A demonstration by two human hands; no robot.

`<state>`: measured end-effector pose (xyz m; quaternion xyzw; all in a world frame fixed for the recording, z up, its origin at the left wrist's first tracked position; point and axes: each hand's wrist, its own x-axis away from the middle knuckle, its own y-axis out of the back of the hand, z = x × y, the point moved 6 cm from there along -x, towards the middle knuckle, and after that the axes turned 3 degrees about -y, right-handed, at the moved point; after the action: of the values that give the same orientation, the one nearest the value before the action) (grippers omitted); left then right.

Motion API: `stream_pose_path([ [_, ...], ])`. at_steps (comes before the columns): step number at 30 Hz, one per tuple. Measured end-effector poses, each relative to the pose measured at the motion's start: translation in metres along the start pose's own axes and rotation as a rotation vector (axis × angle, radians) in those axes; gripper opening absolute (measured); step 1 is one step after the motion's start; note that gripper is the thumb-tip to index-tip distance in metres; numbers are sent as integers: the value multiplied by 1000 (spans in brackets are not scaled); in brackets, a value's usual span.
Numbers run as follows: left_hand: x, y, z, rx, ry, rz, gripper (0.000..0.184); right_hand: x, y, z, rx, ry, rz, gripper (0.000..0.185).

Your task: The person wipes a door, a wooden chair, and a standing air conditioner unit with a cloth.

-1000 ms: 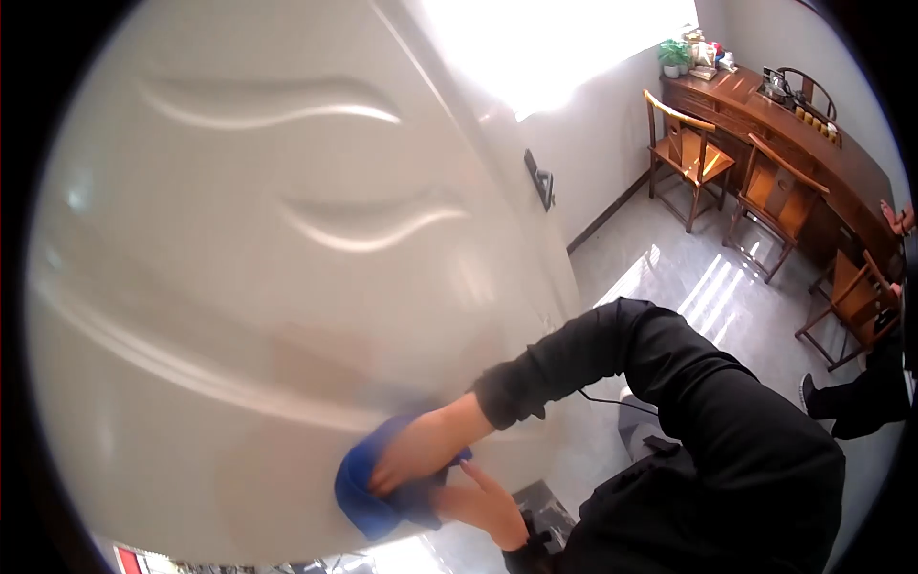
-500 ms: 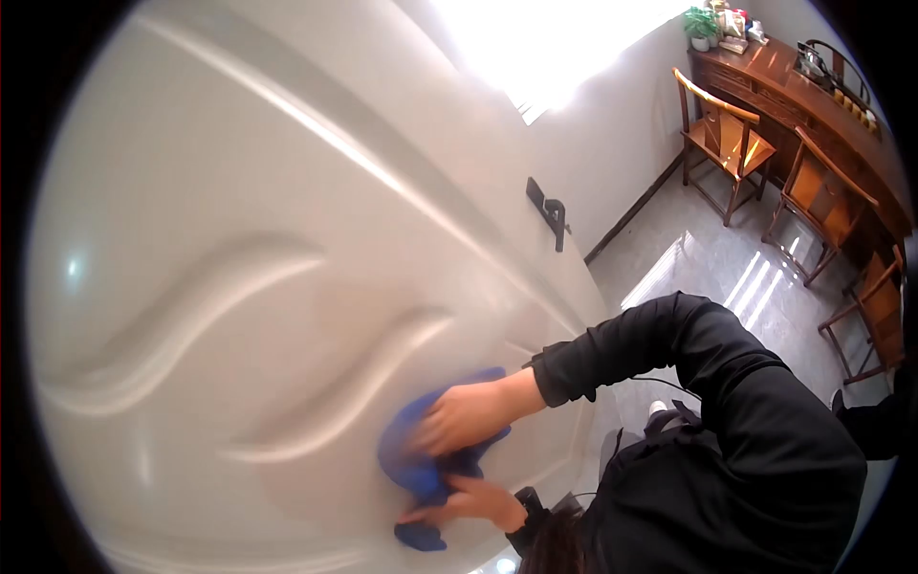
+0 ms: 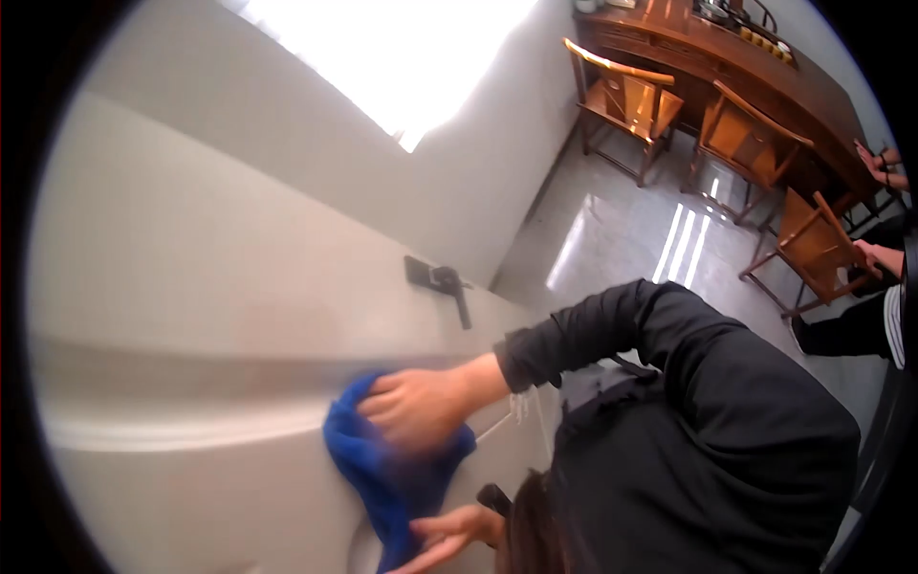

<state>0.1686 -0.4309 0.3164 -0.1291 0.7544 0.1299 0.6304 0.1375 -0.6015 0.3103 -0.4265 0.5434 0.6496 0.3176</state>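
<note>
A blue cloth (image 3: pixel 356 445) lies against the pale door panel (image 3: pixel 220 287), bunched at the top and trailing down to a narrow end. My right hand (image 3: pixel 421 407) presses the upper part of it to the panel, fingers curled over the fabric and partly blurred. Below, my left hand (image 3: pixel 454 534) has the trailing end between its thumb and fingers; the lowest fingers run out of view at the bottom edge. A raised moulding (image 3: pixel 191 430) runs across the panel to the cloth.
A black door handle (image 3: pixel 445 280) juts out above my right hand. Beyond the door stand wooden chairs (image 3: pixel 751 139) and a long wooden desk (image 3: pixel 660 33). Another person's hand (image 3: pixel 880 258) and dark-clothed leg show at the right edge. A bright window (image 3: pixel 382 57) is above.
The view has turned, so the handle and chairs sit further left. The curved mouldings have left view. Both hands and the cloth appear further left, with the cloth stretched longer between them.
</note>
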Motion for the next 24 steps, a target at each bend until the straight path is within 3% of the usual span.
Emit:
stream_pose_path([
  [2, -4, -32, -21, 112, 79, 29, 67, -4, 17, -30, -28, -56, -26, 48],
  [6, -7, -78, -65, 222, -58, 63, 67, -3, 52, -81, -46, -211, -71, 51],
  [9, -3, -110, -96, 250, 95, 294, 67, 5, 77, -121, -103, -402, -116, 58],
  [14, 18, -170, -125, 229, 141, 446, 68, 7, 89, -190, -206, -427, -168, 54],
  [16, 22, -198, -131, 277, 134, 413, 67, 2, 77, -217, -345, -351, -230, 51],
  [17, 23, -208, -133, 205, 210, 411, 70, 1, 63, -230, -537, -386, -134, 42],
  [20, 31, -239, -142, 151, 312, 428, 71, -7, 49, -261, -713, -332, 23, 44],
  [24, 25, -260, -147, 81, 381, 389, 70, -40, 41, -284, -1111, -276, 41, 45],
])
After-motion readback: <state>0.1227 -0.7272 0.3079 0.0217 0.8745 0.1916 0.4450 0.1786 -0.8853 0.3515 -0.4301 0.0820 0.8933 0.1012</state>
